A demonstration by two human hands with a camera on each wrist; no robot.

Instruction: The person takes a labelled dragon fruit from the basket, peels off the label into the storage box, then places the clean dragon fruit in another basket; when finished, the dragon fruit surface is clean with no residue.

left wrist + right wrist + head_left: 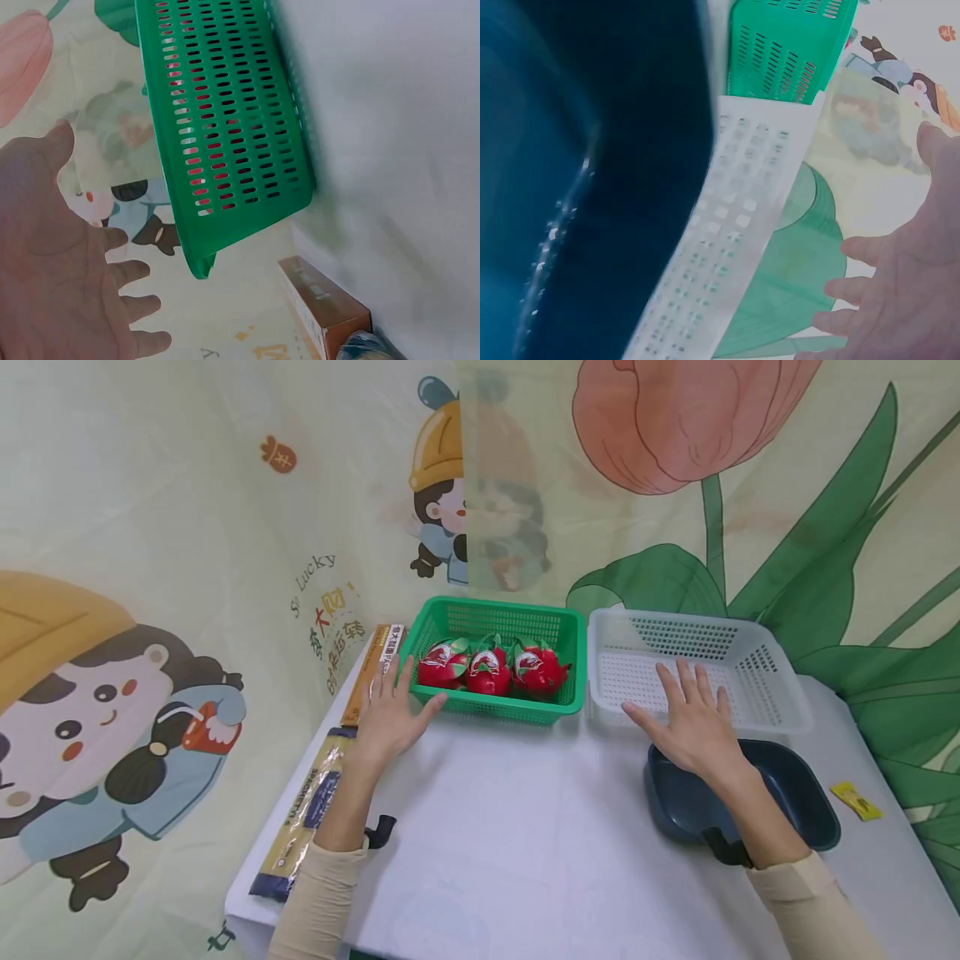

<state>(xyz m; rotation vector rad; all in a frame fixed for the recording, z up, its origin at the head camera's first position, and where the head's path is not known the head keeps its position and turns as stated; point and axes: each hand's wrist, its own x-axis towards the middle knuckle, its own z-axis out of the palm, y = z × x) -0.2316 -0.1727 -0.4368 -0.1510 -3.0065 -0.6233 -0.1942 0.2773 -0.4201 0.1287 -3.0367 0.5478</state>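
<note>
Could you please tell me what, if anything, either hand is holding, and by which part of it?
Nothing is held: the left hand and right hand are spread and empty.

Near the tabletop's [510, 835] far edge, an upright, perforated green basket [577, 660] holds three labelled red fruits [488, 682] in a row; a white basket [630, 672] sits just beside it, toward the right edge, behind a dark-blue basin [798, 793].

"So Lucky" and the characters 大 and 财 stand on the pale printed fabric wall [322, 510]; "SPAGHETTI" on the long gold-and-navy plastic packet [307, 810]. Lettering on the slim orange-brown cardboard box [371, 660] and three round red fruits [488, 677] is illegible.
</note>
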